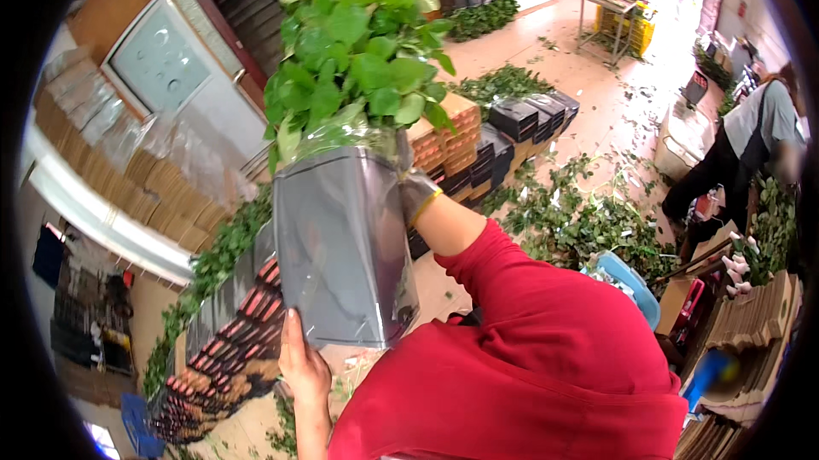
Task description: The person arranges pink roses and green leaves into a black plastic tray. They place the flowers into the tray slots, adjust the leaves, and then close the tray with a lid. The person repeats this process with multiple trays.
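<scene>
In front of me is a flower bundle wrapped in a dark grey sleeve with clear plastic film around it. Green leafy stems stick out of its far end. My right hand, wearing a dark glove with a yellow cuff, grips the sleeve's right side near the leaves; the bundle hides some of its fingers. At the lower left corner of the sleeve, my bare left hand touches the edge with its fingers stretched out. The blooms inside cannot be seen.
Stacked wrapped bundles line the left, with more bundles ahead. Cut leaves litter the floor at right, near a blue tub. Flat cardboard is piled far right. Another person bends there. A metal table stands farther back.
</scene>
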### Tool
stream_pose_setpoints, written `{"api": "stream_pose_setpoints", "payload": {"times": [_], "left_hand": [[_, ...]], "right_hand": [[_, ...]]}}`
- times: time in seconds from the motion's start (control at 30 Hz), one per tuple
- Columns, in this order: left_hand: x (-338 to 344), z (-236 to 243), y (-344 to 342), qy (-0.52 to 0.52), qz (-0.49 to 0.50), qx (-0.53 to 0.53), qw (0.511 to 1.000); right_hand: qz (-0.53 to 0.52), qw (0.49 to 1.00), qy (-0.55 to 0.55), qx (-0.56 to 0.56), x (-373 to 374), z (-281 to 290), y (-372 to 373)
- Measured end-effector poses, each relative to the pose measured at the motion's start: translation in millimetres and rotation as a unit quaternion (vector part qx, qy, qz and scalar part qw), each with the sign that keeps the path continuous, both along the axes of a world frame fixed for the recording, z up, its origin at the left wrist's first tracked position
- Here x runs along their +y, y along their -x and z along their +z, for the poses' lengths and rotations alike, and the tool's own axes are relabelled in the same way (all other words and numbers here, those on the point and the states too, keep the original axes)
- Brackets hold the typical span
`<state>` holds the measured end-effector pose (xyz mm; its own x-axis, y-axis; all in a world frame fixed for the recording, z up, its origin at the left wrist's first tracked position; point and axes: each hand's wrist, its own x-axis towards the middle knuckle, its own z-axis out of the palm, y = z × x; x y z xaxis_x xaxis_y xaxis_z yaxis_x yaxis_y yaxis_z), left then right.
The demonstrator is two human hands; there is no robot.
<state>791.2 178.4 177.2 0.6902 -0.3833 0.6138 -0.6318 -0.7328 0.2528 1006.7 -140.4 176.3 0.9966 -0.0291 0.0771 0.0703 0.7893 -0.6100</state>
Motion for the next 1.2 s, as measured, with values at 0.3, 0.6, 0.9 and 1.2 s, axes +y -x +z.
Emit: {"api": "stream_pose_setpoints", "payload": {"times": [0.3, 0.6, 0.9, 1.2], "left_hand": [[-174, -20, -179, -0.016, -0.240, -0.010, 0.971], [-315, -63, -257, 0.007, -0.469, -0.032, 0.883], [-447, -114, -289, 0.036, -0.618, -0.007, 0.785], [-616, -184, -311, 0.058, -0.566, 0.083, 0.818]], "right_hand": [[-0.224, 0.968, 0.059, 0.098, -212, -29, 8], [-0.366, 0.905, 0.112, 0.186, -313, -28, 73], [-0.447, 0.850, 0.142, 0.239, -428, -21, 75], [-0.367, 0.870, 0.162, 0.287, -621, -102, -9]]}}
